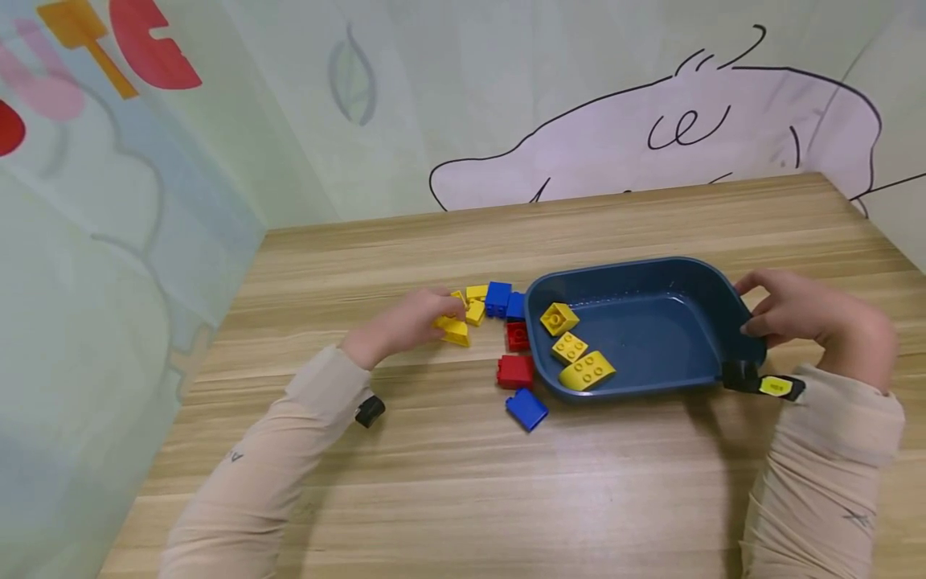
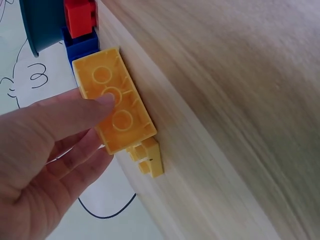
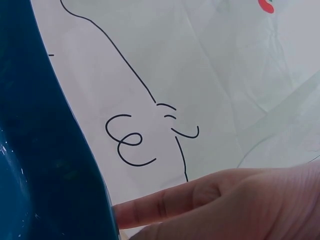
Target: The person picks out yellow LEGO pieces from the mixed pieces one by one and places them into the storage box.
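Well, the left hand pinches a yellow brick with its thumb and fingers. The brick is bright and long, like a box, and its hollow side shows three round rings. It is left of the blue tray, close to the small yellow bricks. The hollow side faces back to the wrist, and its long way goes roughly from left to right. The tray sits on the surface, also longest from left to right. The right hand touches its right end, but I can't tell if it is clamped on
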Demonstrator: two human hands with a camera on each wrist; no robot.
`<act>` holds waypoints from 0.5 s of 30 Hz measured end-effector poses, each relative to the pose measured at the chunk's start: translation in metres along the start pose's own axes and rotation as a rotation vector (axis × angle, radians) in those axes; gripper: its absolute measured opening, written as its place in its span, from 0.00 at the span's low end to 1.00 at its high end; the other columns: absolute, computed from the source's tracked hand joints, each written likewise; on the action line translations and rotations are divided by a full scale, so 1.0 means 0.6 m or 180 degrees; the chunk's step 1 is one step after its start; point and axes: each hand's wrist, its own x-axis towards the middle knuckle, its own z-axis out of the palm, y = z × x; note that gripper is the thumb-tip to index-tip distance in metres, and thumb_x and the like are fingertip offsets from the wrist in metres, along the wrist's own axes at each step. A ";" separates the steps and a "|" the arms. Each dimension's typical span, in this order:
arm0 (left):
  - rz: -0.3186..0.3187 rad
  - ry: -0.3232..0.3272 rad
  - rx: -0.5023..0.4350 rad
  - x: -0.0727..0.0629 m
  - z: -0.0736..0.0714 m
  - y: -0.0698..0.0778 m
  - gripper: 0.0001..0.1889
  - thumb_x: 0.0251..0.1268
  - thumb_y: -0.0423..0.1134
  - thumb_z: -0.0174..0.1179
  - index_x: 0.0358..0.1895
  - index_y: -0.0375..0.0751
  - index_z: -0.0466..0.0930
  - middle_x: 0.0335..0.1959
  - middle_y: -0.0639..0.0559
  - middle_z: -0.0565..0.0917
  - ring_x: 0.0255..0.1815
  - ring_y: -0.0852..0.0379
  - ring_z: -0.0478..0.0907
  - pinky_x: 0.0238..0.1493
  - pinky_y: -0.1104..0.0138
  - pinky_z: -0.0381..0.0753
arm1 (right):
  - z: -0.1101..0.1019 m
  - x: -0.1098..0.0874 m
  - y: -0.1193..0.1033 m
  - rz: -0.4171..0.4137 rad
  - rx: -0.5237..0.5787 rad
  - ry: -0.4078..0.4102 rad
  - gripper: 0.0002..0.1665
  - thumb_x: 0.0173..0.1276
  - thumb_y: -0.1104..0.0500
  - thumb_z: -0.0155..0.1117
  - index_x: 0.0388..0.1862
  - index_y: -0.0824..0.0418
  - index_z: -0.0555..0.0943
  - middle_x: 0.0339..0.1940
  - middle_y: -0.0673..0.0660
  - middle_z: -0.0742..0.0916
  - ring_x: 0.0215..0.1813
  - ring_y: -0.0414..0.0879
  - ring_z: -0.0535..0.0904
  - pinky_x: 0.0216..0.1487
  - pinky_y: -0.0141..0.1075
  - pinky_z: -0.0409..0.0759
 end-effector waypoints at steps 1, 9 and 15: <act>-0.0004 -0.0006 -0.0012 0.000 -0.001 0.000 0.15 0.49 0.21 0.65 0.43 0.32 0.80 0.43 0.43 0.81 0.46 0.48 0.77 0.50 0.61 0.76 | 0.000 -0.001 -0.001 -0.0008 0.0000 0.0002 0.31 0.62 0.70 0.53 0.61 0.79 0.53 0.45 0.76 0.77 0.38 0.56 0.81 0.40 0.49 0.79; -0.0025 -0.0009 -0.0052 -0.002 -0.010 0.003 0.14 0.50 0.22 0.65 0.42 0.33 0.80 0.44 0.42 0.81 0.47 0.48 0.77 0.51 0.60 0.76 | 0.000 -0.002 -0.003 0.0011 0.0023 0.0008 0.31 0.62 0.71 0.53 0.61 0.79 0.54 0.43 0.74 0.78 0.37 0.55 0.81 0.39 0.47 0.79; -0.0045 0.0035 0.0034 0.001 -0.016 0.005 0.14 0.50 0.23 0.65 0.43 0.33 0.80 0.43 0.43 0.81 0.46 0.48 0.77 0.50 0.61 0.76 | -0.001 -0.002 -0.002 0.0009 0.0061 -0.0017 0.31 0.63 0.72 0.53 0.61 0.79 0.53 0.42 0.73 0.78 0.37 0.55 0.81 0.39 0.47 0.79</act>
